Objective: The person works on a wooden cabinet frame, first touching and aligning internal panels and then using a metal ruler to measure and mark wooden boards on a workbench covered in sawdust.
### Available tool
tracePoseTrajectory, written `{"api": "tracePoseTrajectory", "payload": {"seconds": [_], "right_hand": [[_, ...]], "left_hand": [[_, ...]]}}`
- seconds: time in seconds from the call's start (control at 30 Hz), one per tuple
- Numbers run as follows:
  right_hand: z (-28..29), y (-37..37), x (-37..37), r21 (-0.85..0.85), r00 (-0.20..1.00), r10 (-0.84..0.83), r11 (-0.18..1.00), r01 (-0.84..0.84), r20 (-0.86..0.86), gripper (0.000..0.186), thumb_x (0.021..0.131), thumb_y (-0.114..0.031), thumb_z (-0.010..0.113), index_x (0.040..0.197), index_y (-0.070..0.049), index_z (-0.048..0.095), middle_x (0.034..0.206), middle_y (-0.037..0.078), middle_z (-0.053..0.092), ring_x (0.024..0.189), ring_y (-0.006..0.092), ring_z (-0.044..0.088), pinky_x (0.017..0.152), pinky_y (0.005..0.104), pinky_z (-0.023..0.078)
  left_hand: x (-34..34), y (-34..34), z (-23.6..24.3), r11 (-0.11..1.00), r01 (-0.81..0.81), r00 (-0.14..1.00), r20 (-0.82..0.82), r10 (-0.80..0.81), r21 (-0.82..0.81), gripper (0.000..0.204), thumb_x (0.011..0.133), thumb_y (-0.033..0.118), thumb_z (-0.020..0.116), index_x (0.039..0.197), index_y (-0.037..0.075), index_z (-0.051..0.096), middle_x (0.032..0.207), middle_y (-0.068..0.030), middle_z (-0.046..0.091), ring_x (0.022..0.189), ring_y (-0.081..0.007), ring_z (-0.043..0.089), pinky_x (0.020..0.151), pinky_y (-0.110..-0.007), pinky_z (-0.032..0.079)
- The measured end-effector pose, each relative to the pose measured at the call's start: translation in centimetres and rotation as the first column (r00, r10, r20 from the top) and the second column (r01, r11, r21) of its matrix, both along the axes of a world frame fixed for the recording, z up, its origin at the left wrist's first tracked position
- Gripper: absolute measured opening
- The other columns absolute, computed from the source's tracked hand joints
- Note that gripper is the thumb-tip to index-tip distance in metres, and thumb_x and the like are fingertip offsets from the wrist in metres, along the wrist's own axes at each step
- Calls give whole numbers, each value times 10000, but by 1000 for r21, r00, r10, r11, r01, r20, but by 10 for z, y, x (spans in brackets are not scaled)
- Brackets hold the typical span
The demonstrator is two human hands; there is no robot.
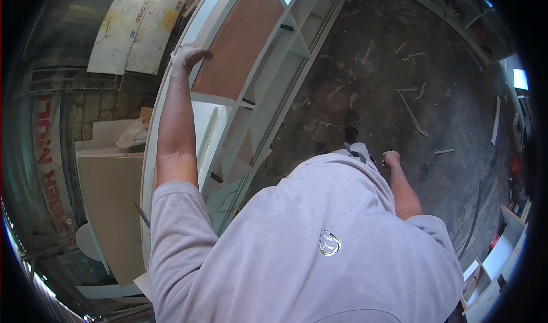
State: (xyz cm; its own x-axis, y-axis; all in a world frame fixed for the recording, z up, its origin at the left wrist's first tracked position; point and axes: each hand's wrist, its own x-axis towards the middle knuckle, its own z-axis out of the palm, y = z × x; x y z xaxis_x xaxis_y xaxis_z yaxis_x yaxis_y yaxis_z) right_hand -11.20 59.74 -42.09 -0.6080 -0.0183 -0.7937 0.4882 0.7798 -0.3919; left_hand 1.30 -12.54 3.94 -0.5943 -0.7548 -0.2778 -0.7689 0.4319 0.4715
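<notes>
The cabinet (264, 54) stands at left, the dusty left hand (189, 55) over its outer edge; I cannot tell whether that grip pinches it. The right hand (391, 159) hangs over the floor (451, 109), its grip unclear.

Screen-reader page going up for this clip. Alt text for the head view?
A dust-whitened left hand rests on the edge of a long white cabinet-like frame with a flat brown panel; the bare right hand hangs over a dark floor strewn with thin pale strips. A pale grey short-sleeved shirt fills the lower centre.
</notes>
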Motion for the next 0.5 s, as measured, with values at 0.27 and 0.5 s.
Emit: {"api": "tracePoseTrajectory", "payload": {"seconds": [0.27, 0.5], "right_hand": [[-10, -1, -10, 174, 861, 498, 861, -477, -106, 307, 883, -265, 541, 788, -74, 762, 766, 103, 734, 738, 245, 722, 741, 403, 562], [-28, -8, -23, 114, 924, 349, 935, -335, -155, 298, 874, -267, 547, 819, -79, 772, 802, 97, 742, 818, 242, 724, 801, 399, 557]], "left_hand": [[-12, 36, 21, 993, -8, 999, 34, 12, -122, 475, 584, 177, 798, 980, -74, 721, 995, -177, 723, 955, -264, 682, 869, -368, 512], [-14, 30, 19, 997, 53, 998, 22, -52, -47, 441, 595, 174, 787, 981, -36, 743, 952, -140, 746, 894, -237, 700, 836, -351, 527]]}}
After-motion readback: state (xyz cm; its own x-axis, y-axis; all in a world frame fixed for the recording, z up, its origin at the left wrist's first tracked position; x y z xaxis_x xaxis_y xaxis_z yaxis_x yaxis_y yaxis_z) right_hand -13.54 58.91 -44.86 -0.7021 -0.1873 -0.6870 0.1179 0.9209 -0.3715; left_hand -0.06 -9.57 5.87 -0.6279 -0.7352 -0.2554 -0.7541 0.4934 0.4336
